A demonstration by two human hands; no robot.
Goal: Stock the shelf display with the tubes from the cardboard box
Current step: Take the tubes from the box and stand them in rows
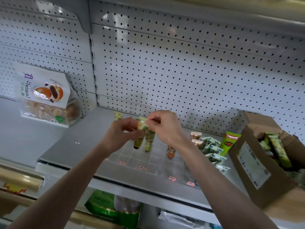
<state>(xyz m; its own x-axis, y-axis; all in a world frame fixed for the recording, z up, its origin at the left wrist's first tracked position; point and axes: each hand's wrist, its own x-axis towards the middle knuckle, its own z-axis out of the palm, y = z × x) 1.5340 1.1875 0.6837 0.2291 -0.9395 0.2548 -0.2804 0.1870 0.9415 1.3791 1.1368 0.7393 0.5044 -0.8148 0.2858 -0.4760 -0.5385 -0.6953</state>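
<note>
A clear divided display tray [153, 160] lies on the grey shelf [71, 136]. Above its back rows, my left hand [120, 134] and my right hand [166, 128] both pinch green floral tubes [149, 138] that hang cap-down. My right hand grips the flat crimped end of one tube [143, 123]; my left hand holds the neighbouring tube [138, 142] from the side. An orange tube [171, 152] stands in the tray to the right. One more floral tube [118, 115] stands behind my hands. The cardboard box [257, 162] at the right is open, with several tubes inside.
Blue-and-white floral tubes [212, 148], two pink ones [195, 135] and a bright green tube [228, 142] sit between the tray and the box. A bag of pastries [49, 98] leans on the pegboard at left. Green packets [107, 206] fill the shelf below.
</note>
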